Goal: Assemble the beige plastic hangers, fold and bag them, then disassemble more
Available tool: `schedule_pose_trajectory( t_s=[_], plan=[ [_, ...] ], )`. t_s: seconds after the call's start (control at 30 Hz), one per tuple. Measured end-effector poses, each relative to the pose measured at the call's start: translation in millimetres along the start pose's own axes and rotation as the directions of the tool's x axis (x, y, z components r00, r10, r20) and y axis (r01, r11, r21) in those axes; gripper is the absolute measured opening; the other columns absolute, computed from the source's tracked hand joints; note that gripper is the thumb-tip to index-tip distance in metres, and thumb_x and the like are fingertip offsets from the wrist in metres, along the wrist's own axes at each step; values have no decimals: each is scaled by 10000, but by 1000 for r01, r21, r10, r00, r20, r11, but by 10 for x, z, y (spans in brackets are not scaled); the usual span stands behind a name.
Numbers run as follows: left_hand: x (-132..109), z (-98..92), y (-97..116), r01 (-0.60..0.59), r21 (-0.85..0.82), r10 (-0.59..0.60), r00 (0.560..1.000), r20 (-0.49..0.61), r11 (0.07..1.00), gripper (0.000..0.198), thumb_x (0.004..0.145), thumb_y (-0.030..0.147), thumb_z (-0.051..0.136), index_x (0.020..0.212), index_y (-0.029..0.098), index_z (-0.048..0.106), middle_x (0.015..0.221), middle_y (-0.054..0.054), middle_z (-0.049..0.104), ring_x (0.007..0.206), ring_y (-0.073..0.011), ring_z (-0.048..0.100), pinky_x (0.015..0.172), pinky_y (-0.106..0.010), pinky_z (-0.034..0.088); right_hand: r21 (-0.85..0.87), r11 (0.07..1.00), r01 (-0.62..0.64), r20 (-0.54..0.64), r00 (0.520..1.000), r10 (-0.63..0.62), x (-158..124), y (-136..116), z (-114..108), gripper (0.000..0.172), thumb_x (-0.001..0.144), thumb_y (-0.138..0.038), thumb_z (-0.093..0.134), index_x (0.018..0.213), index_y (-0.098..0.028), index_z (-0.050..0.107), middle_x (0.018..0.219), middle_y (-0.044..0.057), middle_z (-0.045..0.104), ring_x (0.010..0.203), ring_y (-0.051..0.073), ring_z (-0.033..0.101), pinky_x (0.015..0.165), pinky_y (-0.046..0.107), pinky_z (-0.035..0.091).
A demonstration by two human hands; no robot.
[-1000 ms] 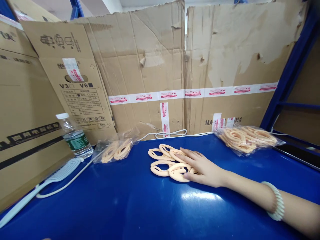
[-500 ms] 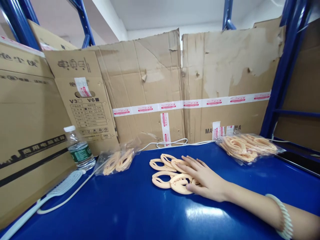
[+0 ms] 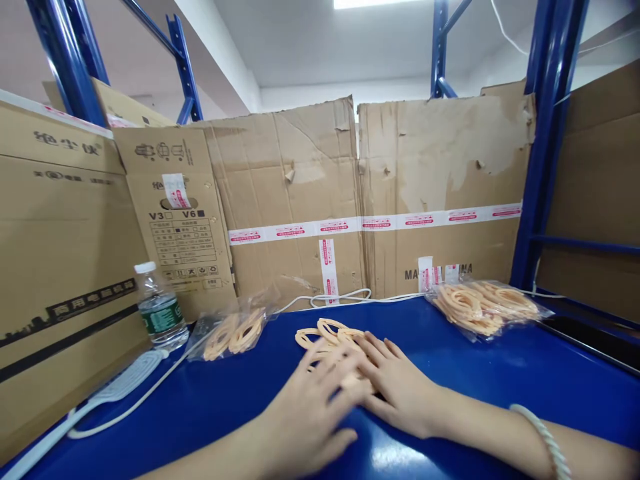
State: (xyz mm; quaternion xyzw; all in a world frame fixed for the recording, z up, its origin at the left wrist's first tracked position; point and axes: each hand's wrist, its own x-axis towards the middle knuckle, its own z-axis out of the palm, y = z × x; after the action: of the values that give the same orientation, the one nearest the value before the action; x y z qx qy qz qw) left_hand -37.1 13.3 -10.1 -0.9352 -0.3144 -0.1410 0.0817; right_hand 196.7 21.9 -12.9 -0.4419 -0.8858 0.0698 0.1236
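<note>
Several peach-coloured oval rings [image 3: 330,329] lie in a loose pile on the blue table [image 3: 225,407], partly hidden by both hands. My right hand [image 3: 400,387], with a pale twisted bracelet on its wrist, rests on the right side of the pile, fingers stretched out. Over the near left side of the pile is my left hand [image 3: 313,407], somewhat blurred, its fingers spread and nothing held. Whether its fingertips touch the rings cannot be made out. The two hands overlap slightly in view.
Clear bags of similar rings lie at left [image 3: 235,333] and right [image 3: 485,303]. A water bottle [image 3: 161,313], a pale blue brush [image 3: 127,380] and a white cable are at the left. A dark flat device [image 3: 595,343] lies far right. Cardboard panels [image 3: 295,167] stand behind.
My left hand has come into view from the lower left and reached over the rings. My right hand stays on the pile. The view has tilted up a little.
</note>
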Motion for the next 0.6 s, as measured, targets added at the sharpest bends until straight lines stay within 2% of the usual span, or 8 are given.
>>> schedule_pose_trajectory(
  t_s=[0.07,0.13,0.17,0.27,0.37,0.43,0.5,0.6],
  plan=[
    [37,-17,-82,108,-70,-98,986,136,992,755,897,573,521,1531,285,229,1610,-111,193,1458,-402,163,1135,-649,193,-25,1000,5,6,1000,-5,88,33,8,736,930,-562,422,1551,-243,189,1602,132,191,1462,384,135,1137,622,169],
    [114,-8,-192,267,-119,-228,936,268,956,772,928,604,415,1550,231,152,1612,-128,153,1471,-388,106,1133,-652,177,-46,999,25,10,1000,-25,222,105,-1,744,934,-562,414,1554,-223,177,1597,142,209,1461,378,154,1133,621,179],
    [164,8,-253,287,-124,-244,928,280,950,775,926,606,415,1549,220,162,1612,-124,152,1473,-373,111,1147,-630,158,-56,998,38,12,999,-38,305,154,-9,738,940,-559,403,1554,-216,177,1595,143,218,1460,374,162,1130,623,181],
    [340,91,-443,370,-123,-330,908,258,921,712,966,544,362,1546,180,166,1612,-143,143,1475,-373,81,1143,-631,158,-69,995,71,40,997,-69,591,325,-29,737,949,-564,379,1552,-190,181,1596,158,207,1466,361,148,1134,615,169],
    [506,177,-627,429,-129,-395,891,223,894,560,1011,443,328,1525,242,233,1610,-115,194,1476,-360,111,1131,-652,167,-75,994,82,53,996,-79,863,474,-36,742,944,-604,361,1554,-224,174,1610,137,169,1470,352,140,1132,605,184],
    [587,214,-726,450,-134,-424,887,184,883,522,1009,399,407,1497,247,298,1595,-120,239,1456,-365,191,1118,-659,215,-86,994,74,39,997,-71,989,532,-35,745,937,-626,359,1549,-231,200,1613,134,161,1469,357,141,1131,603,186],
    [628,230,-784,452,-133,-437,890,132,882,537,973,380,523,1462,228,362,1568,-125,287,1417,-367,284,1109,-654,252,-103,993,58,2,998,-58,1048,550,-38,755,926,-639,382,1541,-226,233,1612,138,172,1469,364,130,1136,606,152],
    [590,217,-775,432,-114,-428,902,57,895,494,984,335,483,1455,241,368,1567,-123,299,1439,-344,248,1124,-632,227,-130,991,27,-80,996,-38,990,522,-73,787,892,-631,475,1532,-230,254,1600,146,205,1464,369,130,1140,608,108]
  ],
)
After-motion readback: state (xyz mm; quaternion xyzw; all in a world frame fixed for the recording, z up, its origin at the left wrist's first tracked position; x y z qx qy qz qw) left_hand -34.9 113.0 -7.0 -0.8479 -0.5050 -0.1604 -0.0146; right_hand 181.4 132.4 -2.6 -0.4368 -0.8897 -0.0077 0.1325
